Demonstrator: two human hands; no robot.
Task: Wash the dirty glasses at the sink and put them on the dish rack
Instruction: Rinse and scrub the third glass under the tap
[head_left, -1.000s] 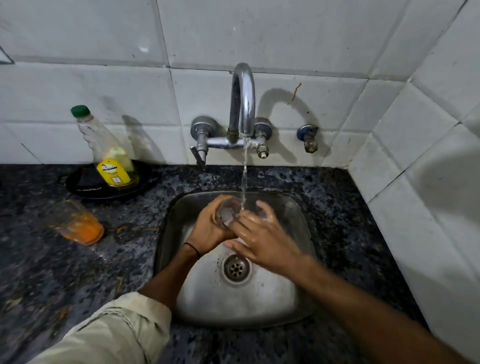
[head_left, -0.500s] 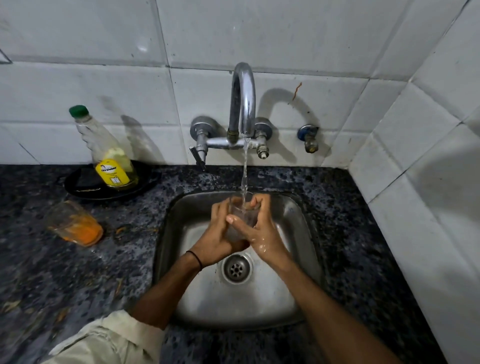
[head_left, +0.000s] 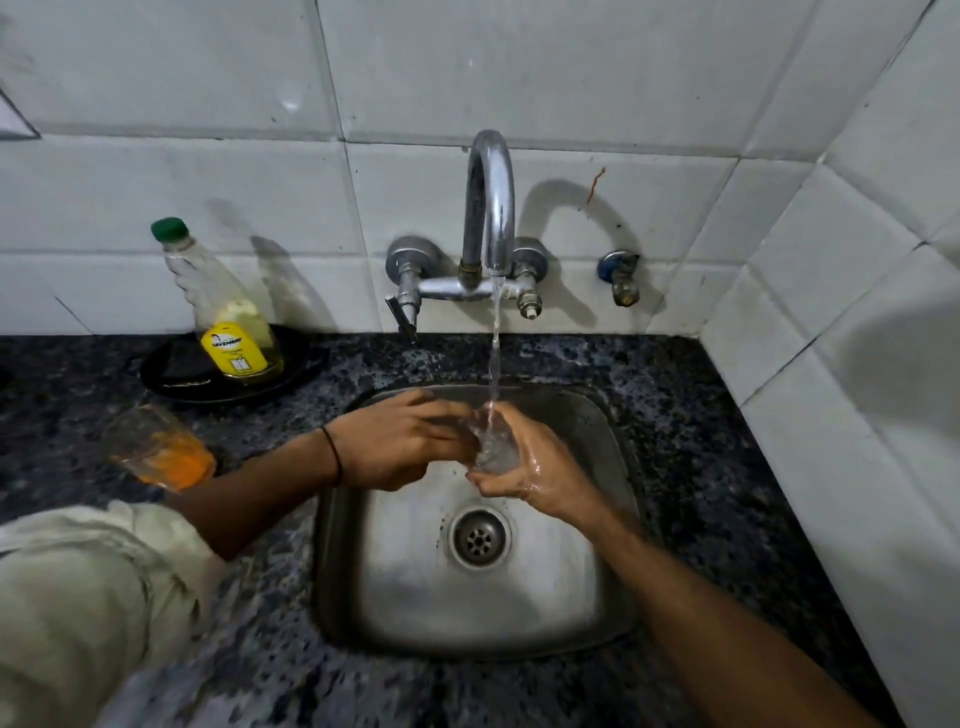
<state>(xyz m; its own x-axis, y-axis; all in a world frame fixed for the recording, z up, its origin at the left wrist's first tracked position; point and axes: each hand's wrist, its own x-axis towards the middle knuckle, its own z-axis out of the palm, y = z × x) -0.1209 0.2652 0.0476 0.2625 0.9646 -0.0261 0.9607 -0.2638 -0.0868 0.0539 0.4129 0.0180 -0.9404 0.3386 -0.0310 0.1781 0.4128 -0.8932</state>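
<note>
Gripping glass (head_left: 493, 441): both hands (head_left: 467, 457)

- Single head-worn wide-angle view, looking forward and steeply down onto the sink (head_left: 613, 613) from close above.
- Facing the tiled wall behind the sink, faucet (head_left: 491, 208) near centre frame.
- Countertop (head_left: 701, 441) spreading left and right of the sink; edges bowed by the lens.
</note>
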